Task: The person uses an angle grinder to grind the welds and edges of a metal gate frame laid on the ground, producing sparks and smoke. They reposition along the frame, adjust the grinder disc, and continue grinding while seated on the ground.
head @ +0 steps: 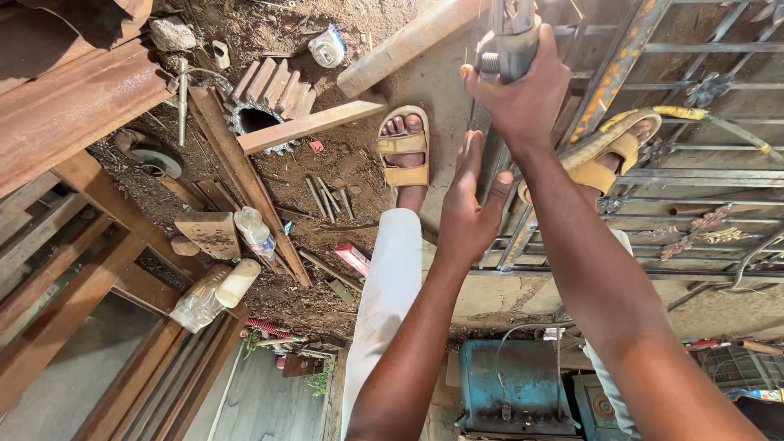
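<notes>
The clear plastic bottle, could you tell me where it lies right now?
In the head view the clear plastic bottle lies left of the person's legs on the dirt, beside a wooden block.

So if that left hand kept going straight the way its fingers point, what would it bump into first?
Probably the grey metal tool gripped in the right hand. The left hand lies flat on a metal bar, fingers aimed toward it; depth is hard to judge.

metal workshop | iron grille (686, 171) | rusty beams (73, 106) | blue machine (510, 384)
</notes>
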